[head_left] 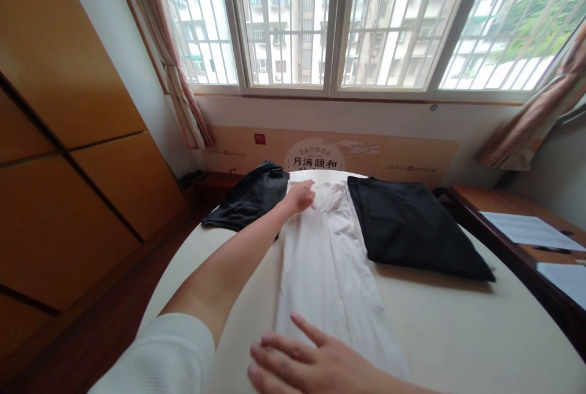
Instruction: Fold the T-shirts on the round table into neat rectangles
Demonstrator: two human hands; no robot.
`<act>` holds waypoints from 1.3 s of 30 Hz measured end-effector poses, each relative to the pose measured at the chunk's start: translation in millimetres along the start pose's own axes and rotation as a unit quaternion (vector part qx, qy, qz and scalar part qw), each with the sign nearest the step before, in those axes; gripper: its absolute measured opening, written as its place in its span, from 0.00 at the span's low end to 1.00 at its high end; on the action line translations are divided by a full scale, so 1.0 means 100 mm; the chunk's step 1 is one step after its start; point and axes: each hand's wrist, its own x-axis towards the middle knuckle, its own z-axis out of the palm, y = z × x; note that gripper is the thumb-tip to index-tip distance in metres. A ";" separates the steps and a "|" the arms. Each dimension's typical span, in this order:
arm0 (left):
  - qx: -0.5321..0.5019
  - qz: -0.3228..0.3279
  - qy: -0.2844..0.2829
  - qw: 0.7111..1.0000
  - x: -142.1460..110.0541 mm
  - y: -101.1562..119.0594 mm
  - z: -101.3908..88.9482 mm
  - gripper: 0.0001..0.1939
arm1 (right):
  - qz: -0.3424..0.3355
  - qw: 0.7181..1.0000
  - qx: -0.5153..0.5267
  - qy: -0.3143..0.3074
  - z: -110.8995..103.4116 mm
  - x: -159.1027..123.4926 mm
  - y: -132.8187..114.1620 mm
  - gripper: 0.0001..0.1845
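A white garment (pixel 329 260) lies lengthwise in a long strip on the round, cream-coloured table, with wrinkles near its far end. My left hand (pixel 302 196) reaches across to that far end; its fingers are curled and closed at the cloth's edge, though the fingertips are partly hidden. Over the near end, my right hand (pixel 315 360) is open, fingers spread, and holds nothing. Whether its palm touches the cloth I cannot tell. A black folded garment (pixel 412 226) lies to the right of the white one, and another black garment (pixel 251 196) lies to its left.
The round table (pixel 458 327) has a curved edge. On the right, a wooden desk (pixel 476 199) holds papers (pixel 526 227) and a dark pen (pixel 552 250). Wooden cabinets (pixel 105 186) stand at left. Behind the table is a printed cardboard panel (pixel 412 150) under a barred window.
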 end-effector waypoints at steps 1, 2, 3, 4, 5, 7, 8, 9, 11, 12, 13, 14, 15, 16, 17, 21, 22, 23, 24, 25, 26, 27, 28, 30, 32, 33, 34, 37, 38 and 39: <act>-0.011 0.027 0.009 1.000 0.04 0.09 0.02 0.26 | 0.011 1.000 -0.016 0.005 0.04 0.00 0.06 0.27; -0.024 0.054 0.017 0.998 0.09 0.18 0.04 0.27 | 0.017 0.999 -0.030 0.008 0.09 0.01 0.10 0.27; -0.040 0.072 0.024 0.996 0.15 0.27 0.05 0.27 | 0.019 0.999 -0.038 0.008 0.13 0.01 0.11 0.26; -0.055 0.081 0.031 0.995 0.21 0.35 0.06 0.26 | 0.015 0.999 -0.040 0.004 0.16 0.01 0.10 0.25; -0.069 0.081 0.036 0.994 0.28 0.43 0.07 0.25 | 0.010 0.999 -0.038 0.000 0.19 0.01 0.07 0.24; -0.090 0.069 0.035 0.993 0.40 0.56 0.06 0.19 | 0.007 0.999 -0.031 -0.004 0.20 0.02 0.02 0.23; -0.094 0.068 0.029 0.993 0.44 0.62 0.06 0.17 | 0.006 1.000 -0.028 -0.003 0.19 0.03 0.00 0.23; -0.091 0.070 0.020 0.993 0.46 0.67 0.06 0.17 | 0.004 1.000 -0.026 -0.003 0.18 0.03 -0.01 0.23; -0.072 0.056 0.003 0.996 0.48 0.76 0.06 0.19 | -0.001 1.000 -0.031 0.001 0.14 0.03 -0.01 0.24; -0.062 0.039 -0.004 0.997 0.48 0.79 0.05 0.18 | -0.001 0.999 -0.036 0.002 0.11 0.03 -0.01 0.25; -0.056 0.019 -0.008 0.998 0.48 0.82 0.05 0.15 | -0.001 0.999 -0.043 0.005 0.10 0.02 0.00 0.25; -0.055 -0.003 -0.010 0.998 0.49 0.83 0.04 0.12 | -0.001 0.999 -0.049 0.008 0.08 0.02 0.01 0.25; -0.060 -0.023 -0.008 0.998 0.51 0.84 0.02 0.09 | 0.001 0.998 -0.055 0.012 0.07 0.01 0.01 0.25; -0.068 -0.037 -0.003 0.997 0.54 0.85 0.00 0.09 | 0.003 0.998 -0.061 0.015 0.06 0.01 0.01 0.25; -0.077 -0.045 0.004 0.996 0.58 0.85 -0.03 0.11 | 0.004 0.998 -0.066 0.017 0.05 0.00 0.01 0.25; -0.130 -0.054 0.003 0.990 0.74 0.83 -0.13 0.20 | 0.009 0.996 -0.083 0.024 0.06 -0.01 -0.01 0.26; -0.145 -0.048 -0.009 0.988 0.76 0.83 -0.14 0.21 | 0.009 0.996 -0.087 0.028 0.06 -0.01 -0.01 0.26; -0.158 -0.040 -0.024 0.986 0.77 0.84 -0.13 0.21 | 0.010 0.995 -0.090 0.031 0.07 -0.01 -0.01 0.27; -0.168 -0.031 -0.038 0.985 0.76 0.84 -0.10 0.20 | 0.009 0.995 -0.092 0.033 0.08 0.00 0.00 0.26; -0.173 -0.021 -0.050 0.983 0.75 0.83 -0.07 0.19 | 0.004 0.995 -0.091 0.033 0.08 0.00 0.02 0.26; -0.173 -0.012 -0.057 0.983 0.73 0.83 -0.02 0.18 | -0.004 0.996 -0.088 0.032 0.09 0.01 0.04 0.26; -0.170 -0.004 -0.062 0.983 0.70 0.81 0.03 0.17 | -0.013 0.996 -0.083 0.030 0.09 0.01 0.06 0.26; -0.164 0.005 -0.067 0.984 0.67 0.79 0.09 0.18 | -0.022 0.996 -0.078 0.028 0.09 0.02 0.07 0.26; -0.145 0.030 -0.078 0.986 0.61 0.74 0.20 0.21 | -0.034 0.997 -0.068 0.027 0.09 0.03 0.10 0.26; -0.126 0.053 -0.089 0.987 0.57 0.66 0.29 0.26 | -0.029 0.997 -0.061 0.025 0.09 0.03 0.09 0.27; -0.109 0.056 -0.094 0.988 0.56 0.62 0.33 0.28 | -0.022 0.998 -0.058 0.024 0.10 0.03 0.07 0.27; -0.087 0.053 -0.100 0.990 0.56 0.58 0.36 0.30 | -0.013 0.998 -0.055 0.020 0.10 0.03 0.05 0.27; -0.013 0.012 -0.109 0.994 0.57 0.52 0.39 0.34 | 0.004 0.999 -0.037 0.004 0.10 0.02 -0.05 0.26; 0.006 -0.002 -0.104 0.995 0.57 0.53 0.39 0.35 | -0.001 1.000 -0.028 0.000 0.10 0.02 -0.09 0.25; 0.019 -0.013 -0.090 0.996 0.57 0.54 0.39 0.36 | -0.012 1.000 -0.018 -0.004 0.08 0.02 -0.11 0.24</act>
